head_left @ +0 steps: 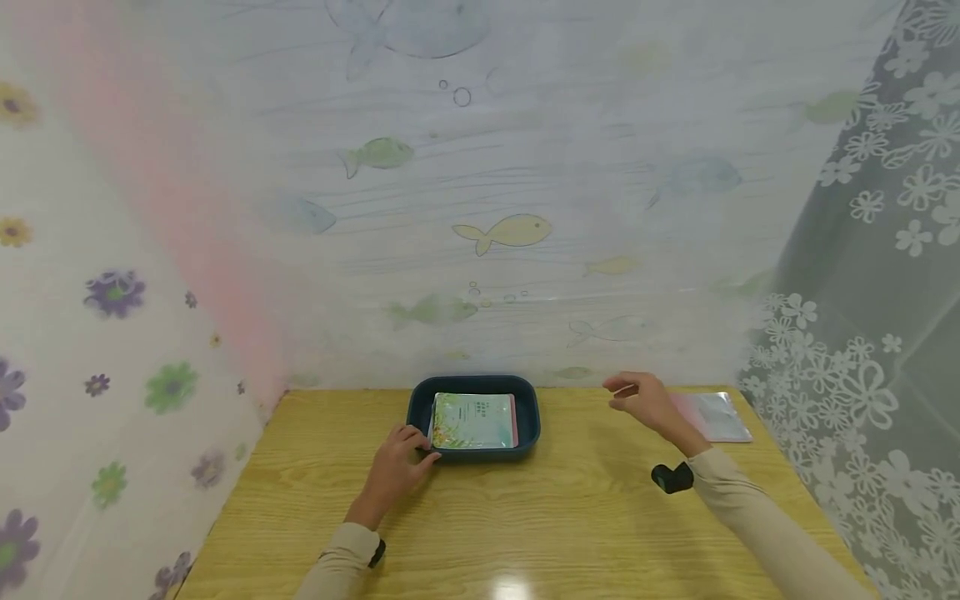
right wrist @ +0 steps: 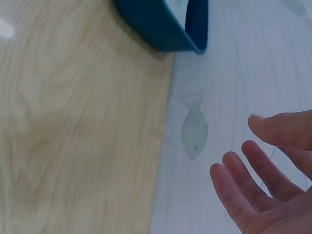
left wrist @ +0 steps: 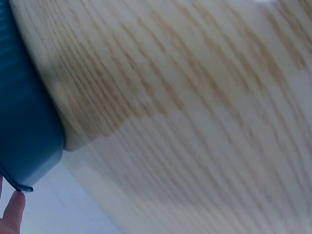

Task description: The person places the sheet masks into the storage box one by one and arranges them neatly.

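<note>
A dark blue basin (head_left: pixel 534 442) stands at the back of the table, holding flat sachets; the top sachet (head_left: pixel 480 421) is pale green with a leaf and flower print, and a pink edge shows beneath it. At the basin's front left corner, my left hand (head_left: pixel 393 467) grips the rim, fingers curled at the edge and thumb by the front wall. In the left wrist view a fingertip touches the basin's rim (left wrist: pixel 24 187). Apart from the basin, my right hand (head_left: pixel 648 404) hovers above the table with loosely bent fingers and nothing in them. Behind it lies a silvery sachet (head_left: pixel 716 417), partly covered by the hand.
The wood-grain table (head_left: pixel 525 517) meets a fish-printed curtain (head_left: pixel 502 250) at its back edge. Flower-patterned hangings close in the left and right sides. A small black object (head_left: pixel 671 478) shows beside the right wrist.
</note>
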The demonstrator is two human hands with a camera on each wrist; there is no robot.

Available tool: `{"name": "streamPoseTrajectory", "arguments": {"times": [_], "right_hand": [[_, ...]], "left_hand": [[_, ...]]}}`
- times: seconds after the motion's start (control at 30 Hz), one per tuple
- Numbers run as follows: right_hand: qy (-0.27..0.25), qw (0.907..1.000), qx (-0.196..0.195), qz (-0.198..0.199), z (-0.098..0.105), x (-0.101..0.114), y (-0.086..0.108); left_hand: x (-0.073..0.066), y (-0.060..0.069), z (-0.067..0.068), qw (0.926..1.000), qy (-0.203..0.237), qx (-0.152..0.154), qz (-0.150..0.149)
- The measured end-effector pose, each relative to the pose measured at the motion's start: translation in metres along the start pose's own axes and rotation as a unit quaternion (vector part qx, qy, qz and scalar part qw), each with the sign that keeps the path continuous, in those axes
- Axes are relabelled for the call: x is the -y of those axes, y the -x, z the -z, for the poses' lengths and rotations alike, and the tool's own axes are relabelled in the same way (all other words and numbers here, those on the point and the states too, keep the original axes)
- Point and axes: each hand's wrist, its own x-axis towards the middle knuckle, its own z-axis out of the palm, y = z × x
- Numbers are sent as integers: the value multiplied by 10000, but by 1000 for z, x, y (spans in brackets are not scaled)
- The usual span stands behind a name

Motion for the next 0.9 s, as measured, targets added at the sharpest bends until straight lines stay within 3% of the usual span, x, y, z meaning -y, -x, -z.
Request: {"name": "streamPoseTrajectory", "arguments": {"times": [0.27,0.47,0.9], "right_hand": [[127,9998,-102,65,22,-21,15],[339,9988,-314,-166,36,-37,27],[756,9943,-542,-519,60,-77,59]], "left_hand": [[1,3,-2,9999,3,-23,151],[0,2,-2,9997,56,-151,185],[-7,-2,0,9992,121,-105,375]]}}
